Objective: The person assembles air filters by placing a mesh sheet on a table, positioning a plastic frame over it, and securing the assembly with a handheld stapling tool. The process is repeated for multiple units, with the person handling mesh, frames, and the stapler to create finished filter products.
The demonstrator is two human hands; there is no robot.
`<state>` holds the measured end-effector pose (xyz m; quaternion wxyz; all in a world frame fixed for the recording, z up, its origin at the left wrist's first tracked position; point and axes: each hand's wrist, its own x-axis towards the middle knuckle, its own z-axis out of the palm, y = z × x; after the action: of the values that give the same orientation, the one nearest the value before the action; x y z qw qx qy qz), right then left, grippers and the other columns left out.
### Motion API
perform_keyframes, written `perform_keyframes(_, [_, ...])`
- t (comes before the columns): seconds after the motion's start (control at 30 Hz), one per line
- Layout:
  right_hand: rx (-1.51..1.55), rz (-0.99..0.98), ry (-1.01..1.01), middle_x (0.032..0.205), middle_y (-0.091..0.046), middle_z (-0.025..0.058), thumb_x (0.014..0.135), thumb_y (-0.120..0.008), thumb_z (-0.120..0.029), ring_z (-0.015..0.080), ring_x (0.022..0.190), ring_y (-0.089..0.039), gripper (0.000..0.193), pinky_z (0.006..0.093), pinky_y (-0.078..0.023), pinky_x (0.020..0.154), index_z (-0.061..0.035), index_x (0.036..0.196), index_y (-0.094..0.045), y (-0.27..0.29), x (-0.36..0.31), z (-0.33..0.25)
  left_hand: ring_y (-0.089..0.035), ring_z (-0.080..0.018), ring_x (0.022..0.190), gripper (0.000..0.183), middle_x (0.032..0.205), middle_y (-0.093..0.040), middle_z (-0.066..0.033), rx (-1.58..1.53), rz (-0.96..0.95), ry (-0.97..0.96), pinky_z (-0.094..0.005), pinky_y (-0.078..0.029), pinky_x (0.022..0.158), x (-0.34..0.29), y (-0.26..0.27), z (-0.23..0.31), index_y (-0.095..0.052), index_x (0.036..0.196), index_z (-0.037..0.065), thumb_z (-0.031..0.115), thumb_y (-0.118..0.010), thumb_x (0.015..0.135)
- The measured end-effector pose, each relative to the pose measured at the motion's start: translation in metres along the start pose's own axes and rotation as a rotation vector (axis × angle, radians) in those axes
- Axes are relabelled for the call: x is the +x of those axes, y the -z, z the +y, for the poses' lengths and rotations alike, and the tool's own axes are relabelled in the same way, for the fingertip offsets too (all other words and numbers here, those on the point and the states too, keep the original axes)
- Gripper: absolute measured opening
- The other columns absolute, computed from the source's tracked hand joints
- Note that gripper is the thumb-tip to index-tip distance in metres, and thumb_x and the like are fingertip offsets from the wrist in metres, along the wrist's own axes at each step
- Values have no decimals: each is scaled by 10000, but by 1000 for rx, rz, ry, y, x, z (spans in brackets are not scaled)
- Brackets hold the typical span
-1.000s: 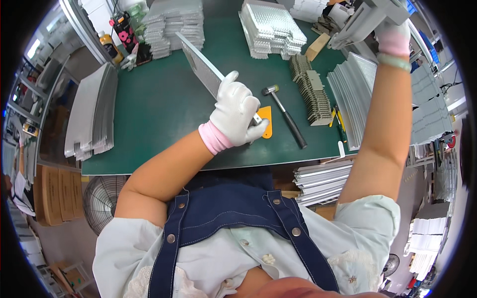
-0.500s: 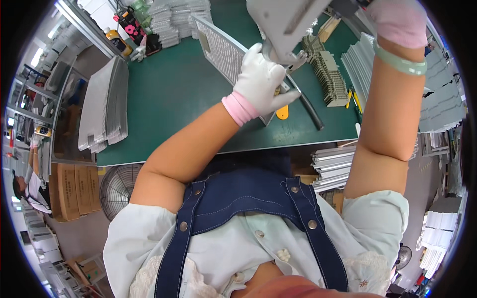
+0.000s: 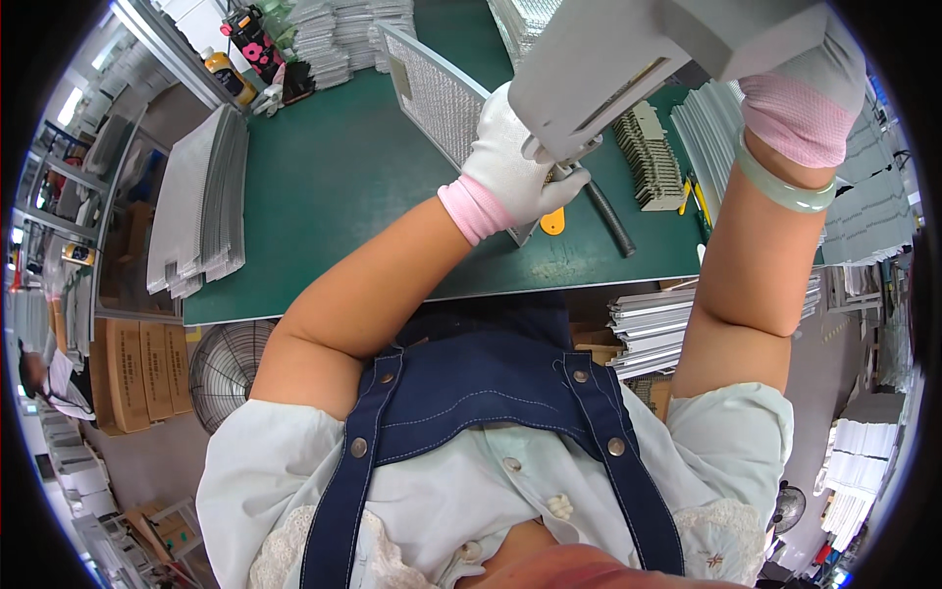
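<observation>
The left hand point(image 3: 515, 177), in a white glove with a pink cuff, is closed on the near edge of a flat metal mesh filter panel point(image 3: 437, 98), which is held tilted, its far end raised above the green tabletop point(image 3: 334, 187). The right hand point(image 3: 800, 98), also gloved, is raised high at the upper right; a large grey sheet-metal piece point(image 3: 628, 59) is seen directly in front of it, close to the camera. The right fingers are hidden behind that piece, so whether they are wrapped round it cannot be told. The lower end of the grey piece is seen just over the left fingers point(image 3: 569, 182).

The step in hand is judged to be the bringing together of the grey piece and the mesh panel at the left hand. For the next move, a steady hold on the panel and careful alignment of the grey piece's lower edge would be required.

On the tabletop beside the left hand a black-handled hammer point(image 3: 610, 218) and a small orange tool point(image 3: 552, 222) are noted. Stacks of similar panels point(image 3: 201, 206) lie at the left edge.
</observation>
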<state>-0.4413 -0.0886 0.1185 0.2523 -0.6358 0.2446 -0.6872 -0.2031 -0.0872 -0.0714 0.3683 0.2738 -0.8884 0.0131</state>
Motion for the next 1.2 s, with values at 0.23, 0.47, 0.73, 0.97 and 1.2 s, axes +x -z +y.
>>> perform_keyframes(0.23, [218, -38, -26, 1081, -683, 95, 893, -651, -281, 235, 957, -668, 355, 383, -558, 848, -57, 1167, -631, -10, 3, 0, -482, -301, 1175, 364, 1194, -591, -47, -28, -9, 2, -524, -285, 1061, 1, 2, 2, -672, 1118, 219, 435, -625, 829])
perform_keyframes(0.47, [522, -126, -193, 1083, -691, 85, 886, -682, -316, 221, 946, -678, 389, 381, -569, 840, -62, 1177, -634, -48, 1, 44, -570, -327, 940, 401, 905, -611, -118, 54, 7, -1, -541, -282, 1069, 1, -3, -1, -658, 1067, 137, 452, -627, 821])
perform_keyframes(0.73, [643, -151, -324, 1065, -705, 74, 882, -702, -319, 204, 924, -689, 391, 373, -582, 816, -54, 1164, -645, -47, 5, 75, -572, -325, 845, 425, 760, -566, -127, 124, 141, -122, -534, -309, 1057, 6, -6, -6, -672, 988, 80, 462, -636, 806])
perform_keyframes(0.97, [593, -134, -346, 1006, -718, 108, 868, -657, -207, 224, 858, -705, 328, 369, -590, 783, -9, 1129, -649, -60, 3, 71, -568, -317, 834, 388, 751, -565, -121, 139, 146, -133, -525, -317, 1053, 5, -6, -8, -685, 945, 94, 451, -638, 800])
perform_keyframes(1.2, [638, -179, -448, 1023, -708, 132, 859, -670, -202, 257, 878, -704, 359, 386, -595, 771, 24, 1136, -632, -62, -6, 66, -570, -315, 815, 371, 742, -567, -115, 140, 182, -149, -515, -326, 1049, 1, -8, -10, -685, 867, 102, 462, -647, 786])
